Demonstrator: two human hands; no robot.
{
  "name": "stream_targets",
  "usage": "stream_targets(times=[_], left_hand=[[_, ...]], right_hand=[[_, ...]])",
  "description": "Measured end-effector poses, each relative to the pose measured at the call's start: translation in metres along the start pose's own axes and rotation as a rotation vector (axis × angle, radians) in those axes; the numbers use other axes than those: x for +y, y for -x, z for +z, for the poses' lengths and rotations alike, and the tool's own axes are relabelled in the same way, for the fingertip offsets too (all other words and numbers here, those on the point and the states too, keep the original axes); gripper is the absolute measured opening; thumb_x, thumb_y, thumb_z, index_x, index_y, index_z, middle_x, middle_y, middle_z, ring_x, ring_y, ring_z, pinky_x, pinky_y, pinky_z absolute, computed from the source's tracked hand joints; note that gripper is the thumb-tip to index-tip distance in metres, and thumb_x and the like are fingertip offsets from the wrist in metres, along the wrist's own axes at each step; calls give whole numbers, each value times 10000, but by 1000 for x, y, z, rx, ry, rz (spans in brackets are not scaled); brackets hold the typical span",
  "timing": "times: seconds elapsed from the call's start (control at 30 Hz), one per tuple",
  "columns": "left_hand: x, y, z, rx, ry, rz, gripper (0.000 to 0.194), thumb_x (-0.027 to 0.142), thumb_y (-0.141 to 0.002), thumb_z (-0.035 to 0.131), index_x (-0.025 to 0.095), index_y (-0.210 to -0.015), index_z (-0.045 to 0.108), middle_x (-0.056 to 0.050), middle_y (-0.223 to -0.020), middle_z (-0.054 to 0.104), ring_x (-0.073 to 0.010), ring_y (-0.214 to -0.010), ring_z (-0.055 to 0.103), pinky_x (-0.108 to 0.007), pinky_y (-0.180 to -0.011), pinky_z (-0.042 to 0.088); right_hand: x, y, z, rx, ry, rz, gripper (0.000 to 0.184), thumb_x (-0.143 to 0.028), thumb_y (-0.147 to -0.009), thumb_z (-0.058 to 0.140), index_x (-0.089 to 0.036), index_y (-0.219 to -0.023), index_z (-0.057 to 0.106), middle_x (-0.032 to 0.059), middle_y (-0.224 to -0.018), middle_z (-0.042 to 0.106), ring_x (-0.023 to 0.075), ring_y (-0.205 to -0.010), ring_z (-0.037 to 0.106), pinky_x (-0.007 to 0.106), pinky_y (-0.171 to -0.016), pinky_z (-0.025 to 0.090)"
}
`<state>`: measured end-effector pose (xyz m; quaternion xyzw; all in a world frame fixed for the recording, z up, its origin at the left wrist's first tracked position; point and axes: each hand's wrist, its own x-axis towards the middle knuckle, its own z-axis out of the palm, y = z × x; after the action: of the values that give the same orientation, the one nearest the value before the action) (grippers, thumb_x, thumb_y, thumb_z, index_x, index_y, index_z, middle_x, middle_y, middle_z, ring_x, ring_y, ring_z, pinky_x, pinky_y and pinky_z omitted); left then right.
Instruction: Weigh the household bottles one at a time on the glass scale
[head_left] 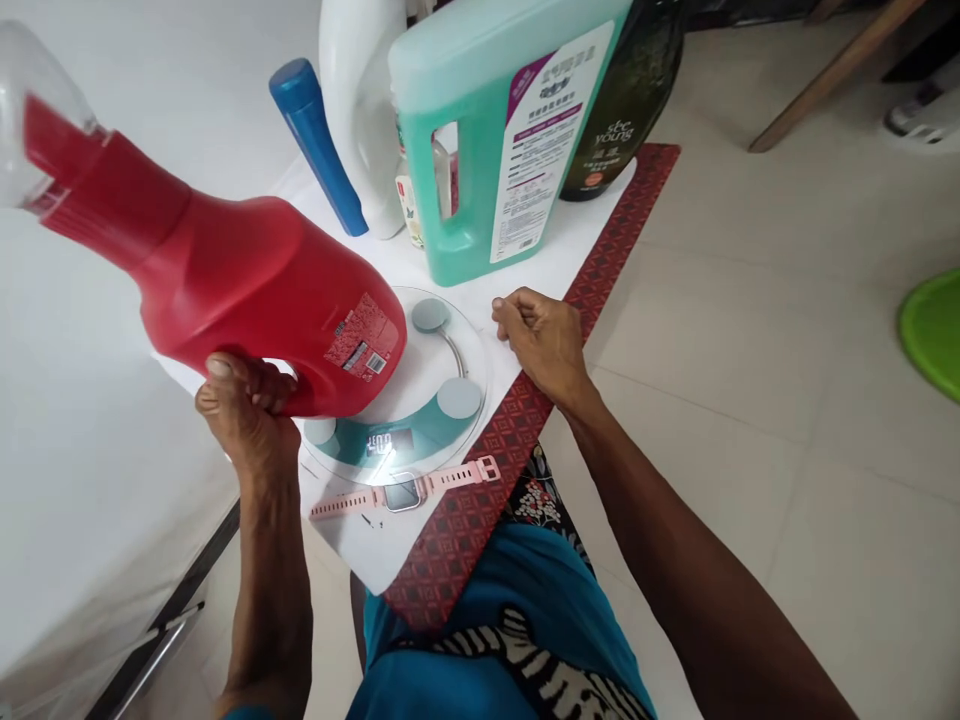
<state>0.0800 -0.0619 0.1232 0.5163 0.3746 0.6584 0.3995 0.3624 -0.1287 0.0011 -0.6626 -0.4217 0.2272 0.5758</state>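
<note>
My left hand [251,410] is wrapped round the handle of a large red detergent bottle [247,280]. The bottle leans to the left with its clear cap up, and its base is over a round glass scale [431,420]. Whether the base touches the scale I cannot tell. A small display on the scale is lit. My right hand [544,340] rests by the table's red patterned edge, right of the scale, its fingers curled in with nothing visible in them. A pink-strapped smartwatch [403,494] lies along the scale's near rim.
Behind the scale stand a green liquid jug [465,200], a dark bottle [619,120], a white bottle [367,130] and a blue flashlight-shaped object [319,145]. The white table [367,560] meets a wall at left. A green round object [934,335] is at far right.
</note>
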Motion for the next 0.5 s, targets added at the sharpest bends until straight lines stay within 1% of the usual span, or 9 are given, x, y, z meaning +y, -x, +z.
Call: stream_targets(times=[0.1, 0.17, 0.27, 0.37, 0.43, 0.5], left_hand=[[-7, 2, 4, -18, 1, 52, 957, 841, -655, 1014, 223, -592, 287, 91, -529, 232, -60, -458, 139, -253, -402, 141], [-13, 3, 6, -39, -11, 94, 957, 853, -690, 992, 230, -585, 273, 86, -526, 222, -62, -461, 132, -260, -405, 142], [-16, 5, 7, -64, -60, 103, 954, 895, -707, 963, 229, -583, 292, 73, -529, 237, -69, -453, 176, -266, -423, 170], [-14, 2, 3, -116, -124, 51, 937, 944, -700, 930, 231, -566, 338, 53, -527, 277, -91, -453, 255, -283, -457, 233], [-11, -7, -5, -148, -161, 27, 909, 1032, -743, 814, 236, -559, 418, 16, -538, 387, -128, -489, 381, -303, -495, 329], [-11, -23, -20, -137, -182, 64, 914, 1105, -824, 625, 231, -585, 505, -17, -575, 483, -159, -554, 492, -315, -548, 419]], right_hand=[[0, 1, -1, 3, 6, -3, 527, -710, -1058, 668, -264, -781, 630, 2, -664, 674, 159, -582, 567, 341, -626, 475], [-1, 1, -1, 6, 14, -5, 524, -697, -1067, 671, -264, -775, 625, 5, -668, 680, 160, -591, 577, 336, -625, 485], [-3, 3, -1, 16, 36, -2, 496, -648, -1076, 682, -264, -768, 629, 9, -666, 678, 160, -586, 574, 332, -604, 472], [-5, 4, -1, 23, 60, 16, 478, -623, -1075, 702, -267, -764, 633, 16, -668, 678, 164, -591, 581, 334, -596, 469], [-5, 4, -1, 21, 63, 24, 481, -637, -1074, 703, -271, -769, 636, 15, -661, 671, 170, -595, 585, 339, -597, 477], [-5, 5, -1, 17, 57, 24, 483, -652, -1073, 702, -274, -779, 644, 14, -658, 660, 174, -596, 589, 345, -595, 479]])
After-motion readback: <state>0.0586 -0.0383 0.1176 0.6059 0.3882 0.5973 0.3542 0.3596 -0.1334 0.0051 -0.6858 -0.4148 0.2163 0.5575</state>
